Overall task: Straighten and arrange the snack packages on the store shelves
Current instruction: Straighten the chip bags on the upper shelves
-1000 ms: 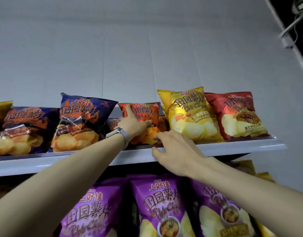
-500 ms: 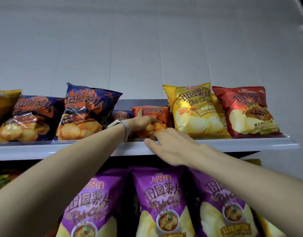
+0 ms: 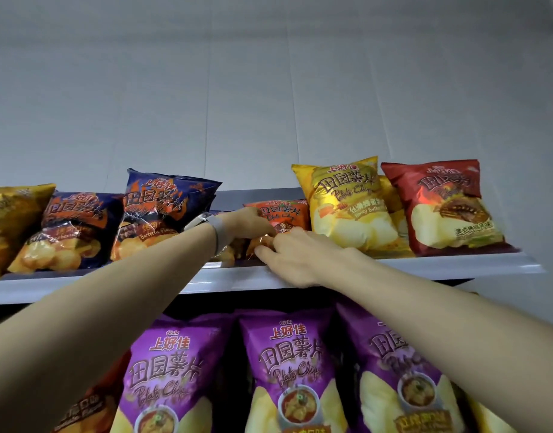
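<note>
An orange chip bag [image 3: 286, 212] lies tilted back in the middle of the top shelf [image 3: 440, 267]. My left hand [image 3: 248, 225], with a watch on the wrist, grips the bag's left side. My right hand [image 3: 295, 256] pinches its lower front edge at the shelf lip. A dark blue barbecue bag [image 3: 162, 210] stands to the left, a yellow bag [image 3: 347, 201] and a red bag [image 3: 447, 204] stand to the right.
Another dark blue bag [image 3: 69, 229] and a gold bag [image 3: 6, 220] sit at the far left. Purple chip bags [image 3: 287, 367] hang in a row on the shelf below. A plain grey wall [image 3: 269, 89] rises behind the top shelf.
The orange bag has dropped from upright to leaning back low. My left hand slid down its side, and my right hand rose from the shelf lip onto the bag's front edge.
</note>
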`<action>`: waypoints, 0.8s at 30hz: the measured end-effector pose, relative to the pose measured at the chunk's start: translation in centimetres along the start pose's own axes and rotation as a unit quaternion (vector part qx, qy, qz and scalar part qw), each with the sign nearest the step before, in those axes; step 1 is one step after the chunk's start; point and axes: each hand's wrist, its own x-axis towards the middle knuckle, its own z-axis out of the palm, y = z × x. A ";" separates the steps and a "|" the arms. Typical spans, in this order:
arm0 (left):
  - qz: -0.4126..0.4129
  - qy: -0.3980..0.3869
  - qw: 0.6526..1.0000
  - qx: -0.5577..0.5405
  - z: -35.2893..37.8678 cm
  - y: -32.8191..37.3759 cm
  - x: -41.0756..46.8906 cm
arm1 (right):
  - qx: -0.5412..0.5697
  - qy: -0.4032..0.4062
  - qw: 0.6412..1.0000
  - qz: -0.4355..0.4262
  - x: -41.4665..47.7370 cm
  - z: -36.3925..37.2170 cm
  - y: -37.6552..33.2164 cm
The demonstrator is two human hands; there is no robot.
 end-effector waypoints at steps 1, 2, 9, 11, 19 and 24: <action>0.019 0.029 0.999 0.023 -0.4 0.5 -0.9 | 0.015 0.026 1.000 -0.003 -0.4 -0.5 0.4; 0.033 0.059 0.997 0.047 -0.8 1.0 -1.7 | 0.021 0.053 0.998 -0.003 -0.9 -1.0 1.0; 0.087 0.106 0.989 0.048 0.9 5.3 -5.0 | 0.032 0.253 0.966 0.032 -4.3 -5.1 9.0; 0.074 0.099 0.992 -0.031 2.1 6.9 -4.7 | 0.035 0.299 0.951 0.066 -5.1 -5.9 12.3; 0.017 0.078 0.960 -0.270 6.7 10.1 -1.6 | 0.151 0.238 0.896 0.344 -7.1 -4.9 24.3; 0.039 0.088 0.946 -0.309 8.6 9.6 0.6 | 0.317 0.202 0.854 0.360 -7.5 -3.9 26.7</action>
